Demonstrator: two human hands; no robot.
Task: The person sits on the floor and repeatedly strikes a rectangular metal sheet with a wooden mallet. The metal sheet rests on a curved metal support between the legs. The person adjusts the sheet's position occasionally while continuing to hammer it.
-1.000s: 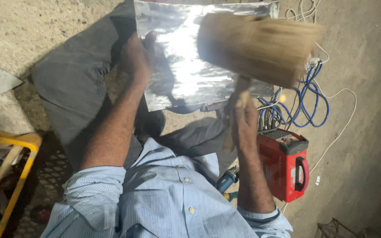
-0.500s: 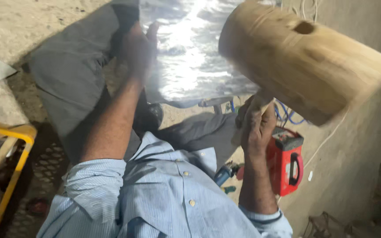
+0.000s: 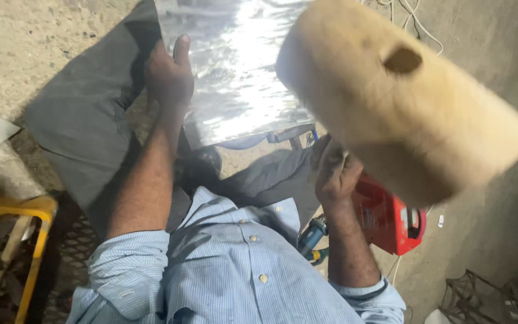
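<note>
My right hand (image 3: 335, 171) grips the handle of a big wooden mallet. Its pale cylindrical head (image 3: 403, 108), with a dark hole in its side, is raised close to the camera and blurred. My left hand (image 3: 169, 75) rests flat on the left edge of a shiny metal sheet (image 3: 235, 78) that lies on the ground in front of me. The mallet head hides the sheet's right part. A dark grey sheet (image 3: 85, 126) lies to the left under my left forearm.
A red box-shaped machine (image 3: 391, 219) with a black handle sits by my right arm, a blue-green power tool (image 3: 313, 237) beside it. White cables (image 3: 412, 18) run at the top right. A yellow metal frame (image 3: 28, 234) stands at the left. A wire rack (image 3: 487, 297) sits bottom right.
The mallet has swung up from near the sheet toward the camera and now fills the upper right. My left hand has stayed on the sheet's edge.
</note>
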